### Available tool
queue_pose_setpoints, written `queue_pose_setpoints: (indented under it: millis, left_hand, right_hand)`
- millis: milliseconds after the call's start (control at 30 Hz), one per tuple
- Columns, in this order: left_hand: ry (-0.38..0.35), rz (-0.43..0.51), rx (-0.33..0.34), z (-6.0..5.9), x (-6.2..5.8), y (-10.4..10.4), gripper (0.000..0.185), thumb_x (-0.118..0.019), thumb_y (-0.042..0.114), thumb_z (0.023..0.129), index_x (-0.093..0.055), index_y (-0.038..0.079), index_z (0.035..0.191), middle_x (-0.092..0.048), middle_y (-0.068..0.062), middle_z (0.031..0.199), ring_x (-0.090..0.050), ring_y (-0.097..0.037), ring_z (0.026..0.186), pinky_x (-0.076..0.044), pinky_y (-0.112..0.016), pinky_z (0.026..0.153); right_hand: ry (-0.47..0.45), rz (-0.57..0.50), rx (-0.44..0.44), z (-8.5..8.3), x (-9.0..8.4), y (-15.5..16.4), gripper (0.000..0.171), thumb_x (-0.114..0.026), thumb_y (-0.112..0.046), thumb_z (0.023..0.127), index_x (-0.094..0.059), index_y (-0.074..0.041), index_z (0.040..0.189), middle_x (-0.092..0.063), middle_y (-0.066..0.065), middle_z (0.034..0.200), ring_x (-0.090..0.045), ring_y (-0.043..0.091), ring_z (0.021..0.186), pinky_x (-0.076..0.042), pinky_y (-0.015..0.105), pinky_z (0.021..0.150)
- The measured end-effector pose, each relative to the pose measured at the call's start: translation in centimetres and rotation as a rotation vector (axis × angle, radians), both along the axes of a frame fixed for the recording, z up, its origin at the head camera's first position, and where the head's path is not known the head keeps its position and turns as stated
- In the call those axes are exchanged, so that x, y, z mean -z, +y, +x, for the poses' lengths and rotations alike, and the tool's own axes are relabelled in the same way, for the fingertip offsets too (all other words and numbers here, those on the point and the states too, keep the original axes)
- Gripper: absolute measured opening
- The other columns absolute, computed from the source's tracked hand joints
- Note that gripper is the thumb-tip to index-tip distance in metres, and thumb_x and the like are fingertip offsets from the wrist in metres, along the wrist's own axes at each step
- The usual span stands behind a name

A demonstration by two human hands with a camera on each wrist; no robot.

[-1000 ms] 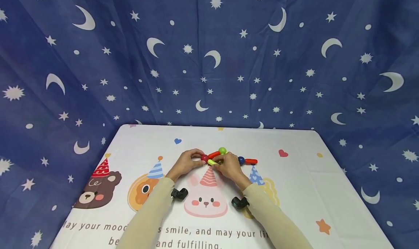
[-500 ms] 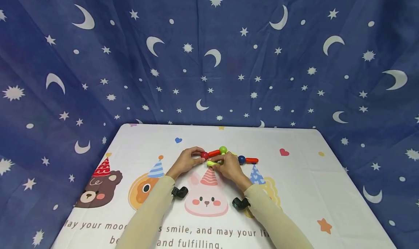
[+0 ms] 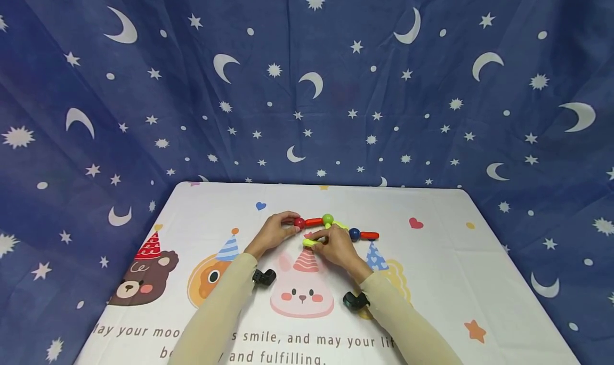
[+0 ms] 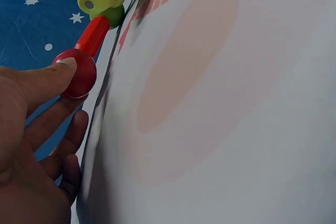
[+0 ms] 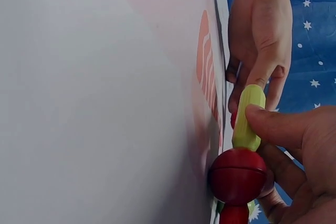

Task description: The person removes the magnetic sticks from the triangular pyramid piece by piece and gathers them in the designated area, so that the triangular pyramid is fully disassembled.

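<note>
My left hand (image 3: 273,233) pinches a red ball (image 4: 79,74) between thumb and fingers. From that ball a red rod (image 3: 314,222) runs right to a green ball (image 3: 328,219). My right hand (image 3: 339,248) pinches a yellow-green rod (image 5: 249,119), its free end pointing left, nearer me than the left hand's ball. In the right wrist view, a second red ball (image 5: 238,177) adjoins this rod's other end, with another red rod (image 5: 234,216) beyond it. The right hand hides that part in the head view.
A dark blue ball (image 3: 354,234) with a red rod (image 3: 370,235) lies just right of my right hand. The table (image 3: 489,280) wears a white cartoon-print cloth. A blue star-and-moon curtain (image 3: 307,88) stands behind and at the sides.
The left hand's red ball has shifted slightly away from me, while the yellow-green rod has come a little nearer. The gap between rod tip and ball has widened.
</note>
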State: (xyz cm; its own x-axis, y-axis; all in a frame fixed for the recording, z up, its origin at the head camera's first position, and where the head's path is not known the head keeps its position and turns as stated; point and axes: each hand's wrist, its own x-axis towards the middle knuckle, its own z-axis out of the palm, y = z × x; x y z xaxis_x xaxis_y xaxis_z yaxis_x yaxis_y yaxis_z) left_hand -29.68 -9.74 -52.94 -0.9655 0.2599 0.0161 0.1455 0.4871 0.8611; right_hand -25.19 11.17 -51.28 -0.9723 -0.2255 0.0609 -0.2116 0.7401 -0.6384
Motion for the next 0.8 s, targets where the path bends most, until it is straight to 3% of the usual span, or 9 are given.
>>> queue_pose_setpoints:
  millis: [433, 700, 800]
  left_hand:
    - [0.011, -0.023, -0.003, -1.5, 0.0, 0.1, 0.039, -0.066, 0.014, 0.094, -0.06, 0.012, 0.133, -0.068, -0.009, 0.123, -0.061, -0.025, 0.118, -0.041, -0.045, 0.109]
    - [0.007, -0.027, -0.003, -1.8, 0.0, 0.1, 0.04, -0.065, 0.012, 0.094, -0.06, 0.013, 0.133, -0.068, -0.01, 0.124, -0.06, -0.026, 0.119, -0.04, -0.047, 0.11]
    - [0.004, -0.025, -0.006, -1.7, 0.1, 0.2, 0.04, -0.065, 0.012, 0.094, -0.06, 0.013, 0.133, -0.068, -0.01, 0.124, -0.06, -0.026, 0.119, -0.041, -0.046, 0.109]
  right_hand:
    - [0.046, 0.042, -0.049, 0.3, -0.1, 0.1, 0.022, -0.084, -0.013, 0.076, -0.08, -0.026, 0.093, -0.07, -0.006, 0.082, -0.048, 0.013, 0.083, -0.034, 0.032, 0.079]
    - [0.016, 0.027, -0.048, 0.0, -0.5, 0.5, 0.023, -0.084, -0.019, 0.076, -0.079, -0.023, 0.099, -0.063, -0.002, 0.081, -0.049, 0.015, 0.079, -0.039, 0.029, 0.07]
    - [0.024, -0.002, -0.023, -0.5, -0.9, 1.1, 0.022, -0.082, -0.021, 0.08, -0.077, -0.021, 0.101, -0.065, 0.002, 0.087, -0.053, 0.019, 0.083, -0.042, 0.031, 0.072]
